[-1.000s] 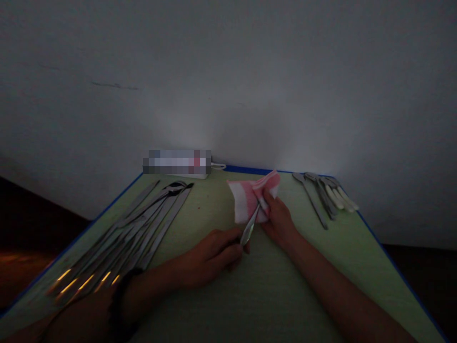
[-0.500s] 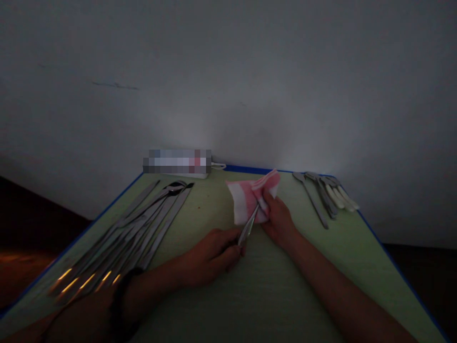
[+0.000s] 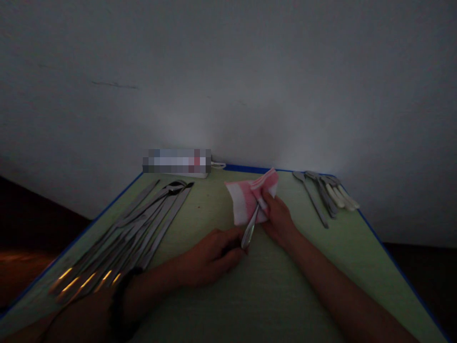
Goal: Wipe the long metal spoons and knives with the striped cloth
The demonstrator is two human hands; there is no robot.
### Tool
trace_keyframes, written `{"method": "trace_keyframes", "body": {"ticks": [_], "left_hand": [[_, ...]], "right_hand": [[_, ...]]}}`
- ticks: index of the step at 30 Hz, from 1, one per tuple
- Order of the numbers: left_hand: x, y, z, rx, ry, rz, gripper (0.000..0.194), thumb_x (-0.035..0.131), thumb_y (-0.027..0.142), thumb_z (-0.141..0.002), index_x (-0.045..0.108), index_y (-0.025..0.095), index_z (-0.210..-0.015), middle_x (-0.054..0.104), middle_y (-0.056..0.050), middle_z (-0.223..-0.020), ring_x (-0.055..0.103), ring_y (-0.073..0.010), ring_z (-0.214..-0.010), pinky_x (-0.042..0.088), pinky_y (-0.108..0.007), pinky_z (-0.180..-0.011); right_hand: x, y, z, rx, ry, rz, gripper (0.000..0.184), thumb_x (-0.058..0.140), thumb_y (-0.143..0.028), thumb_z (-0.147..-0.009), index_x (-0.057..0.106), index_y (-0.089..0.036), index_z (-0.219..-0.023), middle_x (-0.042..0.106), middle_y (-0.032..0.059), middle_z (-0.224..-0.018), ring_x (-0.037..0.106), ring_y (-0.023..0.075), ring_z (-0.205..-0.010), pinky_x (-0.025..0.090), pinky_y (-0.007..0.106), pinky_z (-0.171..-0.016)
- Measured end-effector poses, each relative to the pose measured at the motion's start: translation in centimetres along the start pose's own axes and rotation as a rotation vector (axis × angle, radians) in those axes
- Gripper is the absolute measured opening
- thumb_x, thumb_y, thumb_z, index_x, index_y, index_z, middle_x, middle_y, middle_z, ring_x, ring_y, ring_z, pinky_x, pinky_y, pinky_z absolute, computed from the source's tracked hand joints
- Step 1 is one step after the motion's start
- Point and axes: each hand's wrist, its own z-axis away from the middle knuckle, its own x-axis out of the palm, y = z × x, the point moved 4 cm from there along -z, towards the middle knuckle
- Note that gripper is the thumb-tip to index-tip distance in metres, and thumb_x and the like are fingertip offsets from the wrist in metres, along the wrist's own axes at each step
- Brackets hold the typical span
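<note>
Apparently to keep it steady, the left hand (image 3: 214,256) grasps with bent fingers 1 end of a metal utensil (image 3: 250,230) just below the frame's centre, while the right hand (image 3: 280,216) pinches a pink-and-white cloth (image 3: 243,202) about its other end, therefore hidden.

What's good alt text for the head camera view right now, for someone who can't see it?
The left hand holds one end of a metal utensil whose other end goes into a pink-and-white cloth in the right hand, over a green table. More cutlery lies to the left, a smaller group to the right.
</note>
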Motion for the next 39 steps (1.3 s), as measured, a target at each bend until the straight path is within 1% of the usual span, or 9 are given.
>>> {"method": "trace_keyframes", "body": {"ticks": [5, 12, 16, 19, 23, 27, 30, 35, 39], "left_hand": [[0.0, 0.0, 0.0, -0.003, 0.002, 0.023, 0.017, 0.039, 0.031, -0.090, 0.049, 0.017, -0.088, 0.048, 0.003, -0.073, 0.045, -0.0115, -0.063, 0.035, -0.022, -0.056], [0.3, -0.5, -0.1, -0.043, 0.032, -0.044, 0.021, 0.037, 0.032, -0.093, 0.050, 0.017, -0.085, 0.046, 0.004, -0.068, 0.043, -0.0097, -0.059, 0.033, -0.020, -0.053], [0.4, -0.4, -0.2, -0.050, 0.027, -0.103, 0.021, 0.037, 0.031, -0.093, 0.052, 0.018, -0.085, 0.050, 0.004, -0.070, 0.047, -0.0102, -0.061, 0.035, -0.021, -0.055], [0.5, -0.4, -0.3, -0.063, 0.044, -0.134, 0.019, 0.039, 0.030, -0.092, 0.053, 0.018, -0.087, 0.054, 0.003, -0.072, 0.049, -0.0106, -0.062, 0.037, -0.021, -0.057], [0.7, -0.6, -0.3, -0.092, 0.093, -0.138, 0.017, 0.042, 0.030, -0.091, 0.053, 0.018, -0.097, 0.058, 0.001, -0.076, 0.052, -0.0112, -0.063, 0.039, -0.021, -0.058], [0.8, -0.5, -0.3, -0.084, 0.106, -0.148, 0.026, 0.041, 0.030, -0.092, 0.051, 0.020, -0.114, 0.056, 0.003, -0.070, 0.050, -0.0098, -0.058, 0.039, -0.020, -0.056], [0.7, -0.5, -0.3, -0.080, 0.108, -0.160, 0.031, 0.041, 0.032, -0.092, 0.051, 0.021, -0.119, 0.056, 0.004, -0.068, 0.049, -0.0091, -0.055, 0.038, -0.020, -0.054], [0.8, -0.7, -0.5, -0.027, 0.091, -0.191, 0.025, 0.042, 0.028, -0.092, 0.058, 0.021, -0.109, 0.065, -0.001, -0.087, 0.057, -0.0115, -0.070, 0.043, -0.023, -0.067], [0.9, -0.7, -0.5, 0.003, 0.032, -0.198, 0.021, 0.043, 0.020, -0.090, 0.061, 0.021, -0.099, 0.066, 0.000, -0.083, 0.059, -0.0117, -0.071, 0.043, -0.022, -0.068]], "right_hand": [[0.1, 0.0, 0.2, 0.010, 0.025, -0.011, 0.027, 0.067, -0.040, -0.068, 0.062, -0.019, -0.084, 0.068, -0.0003, -0.073, 0.061, 0.0143, -0.066, 0.045, 0.027, -0.064], [0.5, -0.2, 0.5, -0.058, 0.009, 0.008, 0.028, 0.065, -0.041, -0.070, 0.061, -0.020, -0.089, 0.067, -0.0015, -0.076, 0.059, 0.0126, -0.064, 0.044, 0.025, -0.060], [0.5, -0.2, 0.7, -0.034, 0.030, 0.012, 0.024, 0.065, -0.033, -0.069, 0.060, -0.020, -0.088, 0.066, -0.0036, -0.073, 0.058, 0.0112, -0.061, 0.044, 0.024, -0.057], [0.2, -0.2, 0.5, -0.013, 0.079, -0.021, 0.014, 0.064, -0.022, -0.066, 0.059, -0.018, -0.079, 0.063, -0.0054, -0.063, 0.055, 0.0096, -0.054, 0.042, 0.021, -0.051], [-0.4, 0.1, -0.3, 0.026, 0.132, -0.114, 0.008, 0.062, -0.015, -0.064, 0.056, -0.017, -0.069, 0.059, -0.0056, -0.055, 0.052, 0.0090, -0.049, 0.041, 0.020, -0.046], [-0.7, 0.3, -0.9, 0.045, 0.120, -0.183, 0.009, 0.062, -0.016, -0.067, 0.057, -0.016, -0.074, 0.064, -0.0008, -0.066, 0.058, 0.0109, -0.057, 0.045, 0.021, -0.050], [-0.4, 0.1, -0.7, 0.033, 0.092, -0.180, 0.010, 0.063, -0.019, -0.069, 0.058, -0.016, -0.077, 0.065, -0.0012, -0.068, 0.058, 0.0102, -0.058, 0.047, 0.021, -0.052], [0.3, -0.3, 0.1, 0.016, 0.067, -0.157, 0.015, 0.065, -0.020, -0.067, 0.059, -0.016, -0.080, 0.065, -0.0031, -0.066, 0.058, 0.0088, -0.057, 0.048, 0.020, -0.056], [0.4, -0.2, 0.3, 0.038, 0.055, -0.110, 0.020, 0.068, -0.023, -0.065, 0.059, -0.017, -0.081, 0.066, -0.0029, -0.067, 0.058, 0.0098, -0.058, 0.048, 0.022, -0.057]]}}
